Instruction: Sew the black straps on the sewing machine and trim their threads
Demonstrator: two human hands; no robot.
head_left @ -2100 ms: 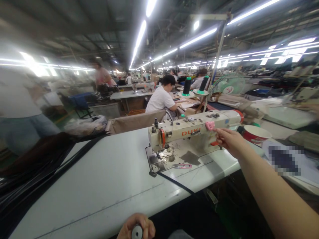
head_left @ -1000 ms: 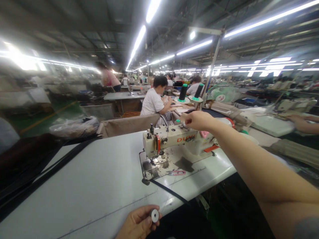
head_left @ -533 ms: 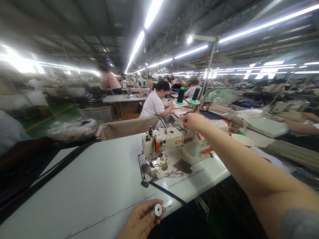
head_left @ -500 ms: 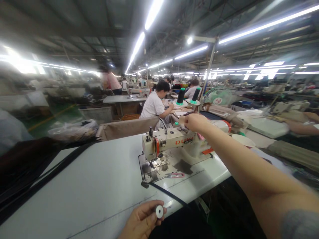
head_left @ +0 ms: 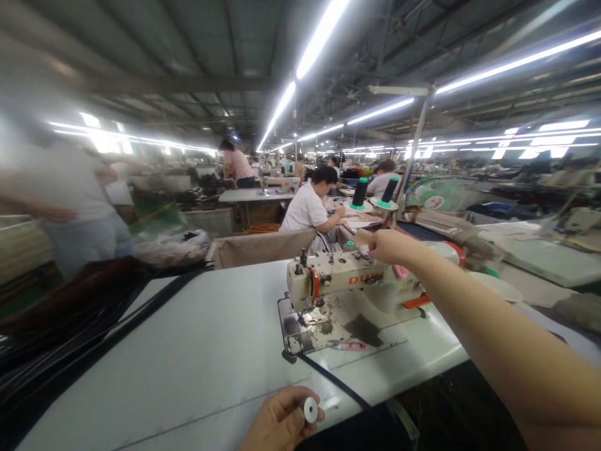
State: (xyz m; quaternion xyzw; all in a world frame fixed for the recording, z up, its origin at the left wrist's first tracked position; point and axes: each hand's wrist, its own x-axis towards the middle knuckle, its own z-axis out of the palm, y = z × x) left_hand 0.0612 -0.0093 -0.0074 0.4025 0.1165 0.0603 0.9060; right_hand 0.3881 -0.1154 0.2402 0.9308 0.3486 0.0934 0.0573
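A small white sewing bobbin (head_left: 310, 410) is pinched between the thumb and fingers of my left hand (head_left: 282, 421), its round face turned toward me, over the table's front edge. My right hand (head_left: 389, 246) reaches far forward above the top of the sewing machine (head_left: 338, 275), fingers closed. Something pale shows at its fingertips; I cannot make out what it is. Pink-handled thread snips (head_left: 352, 345) lie by the machine's bed. From the bed, a dark strip (head_left: 333, 379) runs to the table's front edge.
Two black thread cones (head_left: 359, 193) stand behind the machine. A green fan (head_left: 436, 193) is at the right. Dark fabric strips (head_left: 136, 313) lie along the table's left side. A co-worker in white (head_left: 305, 207) sits beyond; another person (head_left: 70, 188) stands blurred at left.
The view has turned left, so the machine and both hands appear further right. A standing person has come into view at the left. My left hand still holds the bobbin.
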